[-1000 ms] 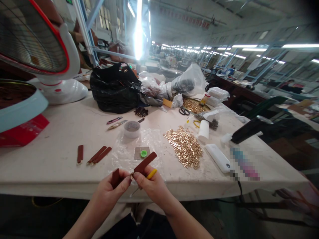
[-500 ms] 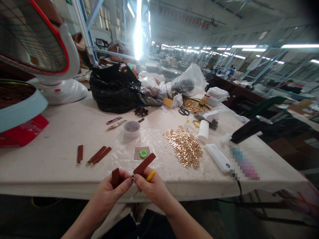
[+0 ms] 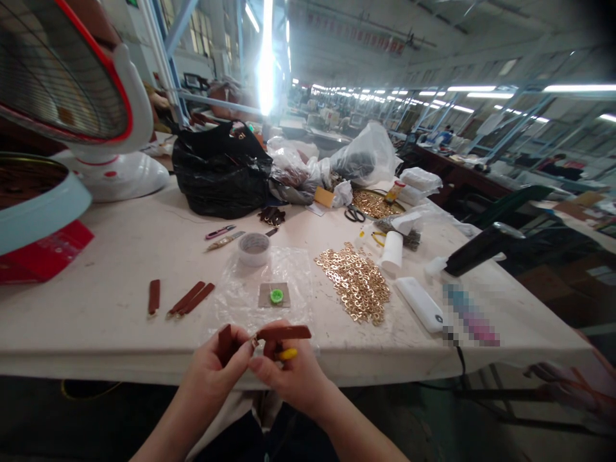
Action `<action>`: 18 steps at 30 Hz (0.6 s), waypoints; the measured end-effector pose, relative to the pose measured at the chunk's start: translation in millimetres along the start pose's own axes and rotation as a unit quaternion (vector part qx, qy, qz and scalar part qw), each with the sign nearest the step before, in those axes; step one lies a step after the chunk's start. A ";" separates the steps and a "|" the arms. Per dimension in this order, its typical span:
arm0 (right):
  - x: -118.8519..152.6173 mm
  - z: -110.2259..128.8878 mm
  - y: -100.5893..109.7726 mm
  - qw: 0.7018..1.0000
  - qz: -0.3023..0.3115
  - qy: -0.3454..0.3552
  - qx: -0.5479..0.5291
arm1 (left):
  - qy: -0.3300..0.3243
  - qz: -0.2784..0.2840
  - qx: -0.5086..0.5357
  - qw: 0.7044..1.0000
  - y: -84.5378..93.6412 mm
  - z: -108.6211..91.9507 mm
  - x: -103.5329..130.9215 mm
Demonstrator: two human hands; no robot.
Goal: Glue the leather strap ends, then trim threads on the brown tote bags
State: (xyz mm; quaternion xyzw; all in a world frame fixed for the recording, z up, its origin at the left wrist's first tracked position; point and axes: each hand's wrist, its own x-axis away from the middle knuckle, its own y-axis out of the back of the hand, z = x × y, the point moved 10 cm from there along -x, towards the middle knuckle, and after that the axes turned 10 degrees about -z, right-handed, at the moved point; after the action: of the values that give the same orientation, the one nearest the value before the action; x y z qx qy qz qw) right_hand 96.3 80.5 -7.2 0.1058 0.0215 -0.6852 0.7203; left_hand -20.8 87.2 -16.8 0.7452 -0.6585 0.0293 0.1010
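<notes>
My left hand (image 3: 219, 359) is closed, its thumb and index finger pinching a small gold-coloured metal ring (image 3: 255, 342). A brown leather strap (image 3: 224, 341) stands up between its fingers. From the ring a second brown leather strap (image 3: 291, 332) points right, lying across the fingers of my right hand (image 3: 291, 375). That hand is curled around a tool with a yellow handle (image 3: 288, 353); its working end is hidden. Whether the two straps are joined I cannot tell. Beyond my hands, a green round piece (image 3: 276, 296) rests on a small grey-brown square on the clear plastic sheet (image 3: 231, 298).
Brown straps with rings (image 3: 187, 299) lie to the left. Right of centre is a heap of gold-coloured rings (image 3: 356, 285), with a white power bank-like block (image 3: 419, 305) beside it. A tape roll (image 3: 255, 249), scissors (image 3: 355, 214), black bag (image 3: 221, 170) and fan (image 3: 110, 173) stand farther back.
The strap over my right hand has swung from slanting up to nearly level. My right thumb has moved slightly down and left, off the ring. My left hand keeps its pinch.
</notes>
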 end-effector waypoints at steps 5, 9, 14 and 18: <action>-2.6 -1.5 4.4 0.999 -0.036 0.017 0.000 | -0.058 -0.021 -0.035 0.998 0.3 -4.5 -0.9; -3.5 5.6 6.1 0.998 -0.036 0.049 0.028 | -0.074 -0.016 -0.053 0.996 0.3 -1.8 0.3; -1.1 24.5 12.2 0.983 -0.058 0.139 0.105 | -0.075 -0.017 -0.060 0.995 1.5 -1.5 0.3; -0.3 28.0 12.2 0.976 -0.062 0.159 0.137 | -0.074 -0.014 -0.075 0.994 0.3 -0.1 -0.1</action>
State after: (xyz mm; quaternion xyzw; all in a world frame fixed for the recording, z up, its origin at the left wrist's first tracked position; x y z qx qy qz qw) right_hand 105.2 76.2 21.7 0.3093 0.0478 -0.6996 0.6423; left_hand -21.1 87.3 -16.7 0.7446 -0.6543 -0.0764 0.1079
